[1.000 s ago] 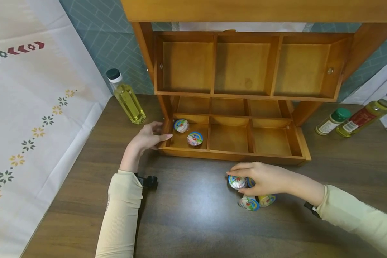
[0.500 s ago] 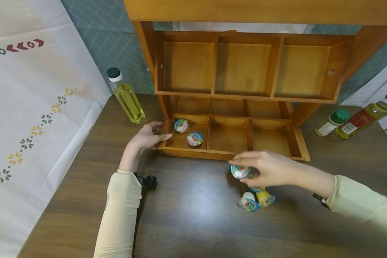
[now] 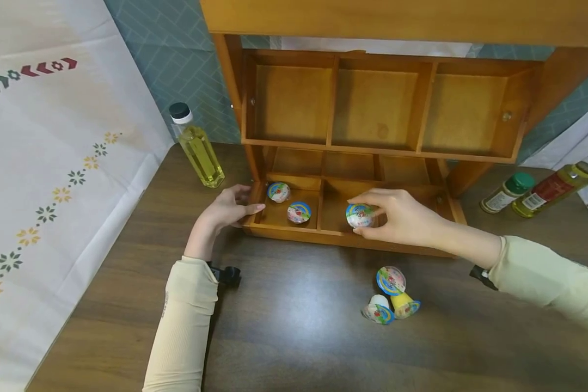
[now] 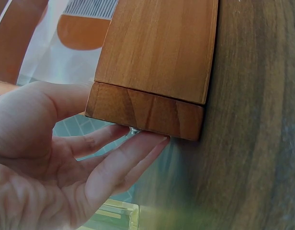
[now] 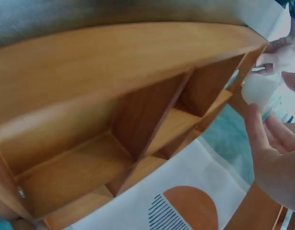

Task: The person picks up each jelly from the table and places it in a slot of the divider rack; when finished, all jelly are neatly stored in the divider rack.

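Your right hand (image 3: 397,216) pinches a jelly cup (image 3: 360,215) between thumb and fingertips, its lid facing up, over the middle compartment of the lower tray (image 3: 294,235); whether it touches the tray's floor, you cannot tell from here. The thumb sits close to the front rim, so coming down short could catch the cup on that edge and tip it out onto the counter (image 3: 284,343). Squeezing hard might dent the soft-looking cup or make it slip. Your left hand (image 3: 222,208) holds the lower tray's left end, thumb on one side, slightly bent fingers on the other; a tug there would probably shift the tray under the cup and slide the two loose cups (image 3: 299,212) in the left compartment. Lifting the right hand steeply could knock the front edge of the upper tray (image 3: 379,151) above. Nearer the counter's front edge, three more cups (image 3: 391,280) cluster, two of them tilted, and a trailing sleeve (image 3: 534,272) could roll them. The oil bottle (image 3: 202,156) stands just beyond your left hand, where a backward nudge might topple it.
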Motion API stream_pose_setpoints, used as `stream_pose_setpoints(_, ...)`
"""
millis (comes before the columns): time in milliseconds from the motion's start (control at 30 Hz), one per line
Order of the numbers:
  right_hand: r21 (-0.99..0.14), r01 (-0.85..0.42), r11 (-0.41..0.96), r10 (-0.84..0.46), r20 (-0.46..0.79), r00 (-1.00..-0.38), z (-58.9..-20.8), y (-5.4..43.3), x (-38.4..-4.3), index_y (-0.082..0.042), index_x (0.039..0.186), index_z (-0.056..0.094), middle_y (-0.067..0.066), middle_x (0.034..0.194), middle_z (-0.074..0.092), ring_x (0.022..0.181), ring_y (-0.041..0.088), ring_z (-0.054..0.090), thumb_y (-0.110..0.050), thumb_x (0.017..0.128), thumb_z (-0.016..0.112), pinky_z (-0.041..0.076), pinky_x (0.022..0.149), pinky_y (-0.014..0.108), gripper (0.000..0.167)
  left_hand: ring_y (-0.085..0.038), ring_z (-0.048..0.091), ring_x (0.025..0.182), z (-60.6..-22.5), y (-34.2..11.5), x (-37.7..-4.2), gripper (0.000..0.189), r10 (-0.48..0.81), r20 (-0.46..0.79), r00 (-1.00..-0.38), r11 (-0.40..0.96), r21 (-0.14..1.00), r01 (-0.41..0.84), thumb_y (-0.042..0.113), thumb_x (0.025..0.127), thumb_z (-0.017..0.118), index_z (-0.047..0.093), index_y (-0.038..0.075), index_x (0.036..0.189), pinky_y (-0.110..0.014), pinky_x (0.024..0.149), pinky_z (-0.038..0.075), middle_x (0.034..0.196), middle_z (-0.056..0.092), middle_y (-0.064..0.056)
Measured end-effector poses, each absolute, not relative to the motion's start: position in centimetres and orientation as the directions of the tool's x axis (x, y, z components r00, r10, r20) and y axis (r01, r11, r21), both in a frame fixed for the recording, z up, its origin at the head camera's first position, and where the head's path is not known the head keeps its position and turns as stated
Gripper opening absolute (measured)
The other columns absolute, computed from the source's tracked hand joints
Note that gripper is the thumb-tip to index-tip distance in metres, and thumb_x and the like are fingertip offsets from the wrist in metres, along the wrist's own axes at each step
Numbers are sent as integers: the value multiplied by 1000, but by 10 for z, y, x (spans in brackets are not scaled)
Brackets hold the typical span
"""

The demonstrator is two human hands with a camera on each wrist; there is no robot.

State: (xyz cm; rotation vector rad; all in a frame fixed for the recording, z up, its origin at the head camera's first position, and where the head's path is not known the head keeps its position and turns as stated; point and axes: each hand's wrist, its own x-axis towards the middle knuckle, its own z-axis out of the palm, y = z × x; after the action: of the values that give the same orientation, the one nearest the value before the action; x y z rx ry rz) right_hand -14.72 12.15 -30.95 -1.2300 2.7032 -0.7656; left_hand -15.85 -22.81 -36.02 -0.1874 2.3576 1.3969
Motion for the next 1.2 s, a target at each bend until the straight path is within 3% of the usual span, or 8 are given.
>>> stream_pose_setpoints(200,-514,-633,579,-714,54,-698,-308,111,-169,-2,122,59,10,108,63,79,16,67,-19,80,73,55,67,24,47,-30,54,104,-364,-228,-160,70,77,-400,-913,497,810,-313,26,89,65,28,5,145,-37,75,55,143,37,-19)
stream_pose_setpoints(567,-463,-619,634,-705,-17,-709,-336,105,-212,-2,115,61,9,98,64,82,21,64,-21,77,75,54,71,32,45,-31,53,106,-361,-225,-161,69,74,-403,-912,500,806,-316,25,89,65,29,6,144,-38,75,55,143,37,-18)
stream_pose_setpoints(967,-379,-611,695,-682,-78,-728,-338,85,-216,-5,117,60,7,101,66,92,22,60,-28,76,75,49,81,37,50,-29,55,102,-360,-230,-160,69,72,-406,-911,498,806,-320,26,90,64,28,7,145,-37,76,54,143,36,-18)
stream_pose_setpoints(1200,-294,-608,738,-663,-145,-735,-340,83,-212,-8,124,58,3,93,66,77,16,56,-32,79,72,47,67,32,53,-28,54,102,-363,-227,-159,71,84,-408,-909,506,803,-314,27,90,64,26,6,146,-38,78,54,143,36,-19)
